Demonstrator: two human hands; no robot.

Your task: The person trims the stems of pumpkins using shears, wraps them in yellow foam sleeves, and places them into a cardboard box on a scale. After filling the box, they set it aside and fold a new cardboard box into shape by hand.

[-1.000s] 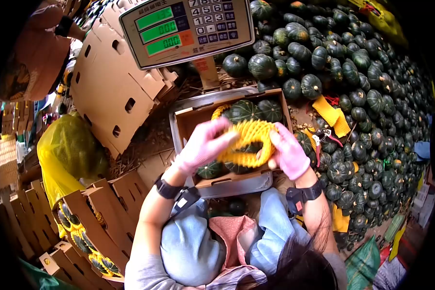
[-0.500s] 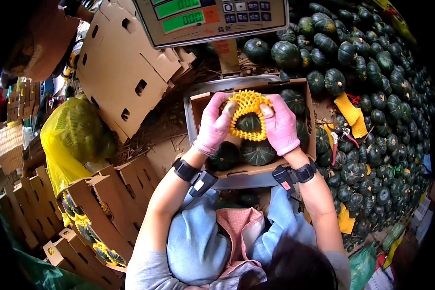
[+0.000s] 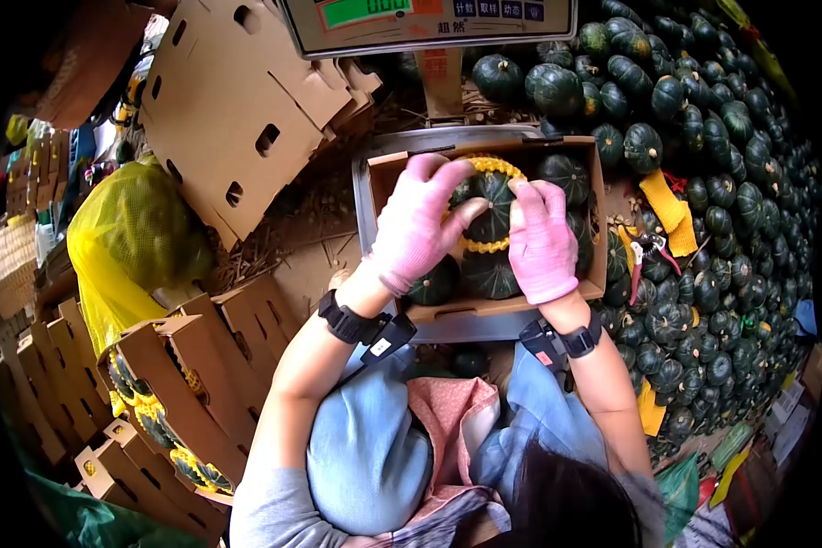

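A dark green pumpkin (image 3: 491, 203) sits in the open cardboard box (image 3: 466, 321) with a yellow foam net (image 3: 497, 165) round its sides. Its ribbed top shows through the ring of the net. My left hand (image 3: 420, 219), in a pink glove, grips the net's left side, fingers curled and thumb by the pumpkin. On the opposite side my gloved right hand (image 3: 542, 239) pinches the net's right edge with bent fingers. More bare pumpkins, such as a front one (image 3: 490, 276) and a back right one (image 3: 563, 178), lie in the box.
The box rests on a metal scale platform (image 3: 365, 215) below a digital display (image 3: 429, 23). A large pumpkin heap (image 3: 721, 192) fills the right side, with red-handled pruning shears (image 3: 647, 251) on it. At left are flattened cardboard (image 3: 224, 110), a yellow mesh bag (image 3: 137, 237) and cartons (image 3: 192, 384).
The foam net has gone down round the pumpkin, whose top now shows more. My left hand has turned inward over it, and my right fingers have bent at its edge. The view has shifted slightly.
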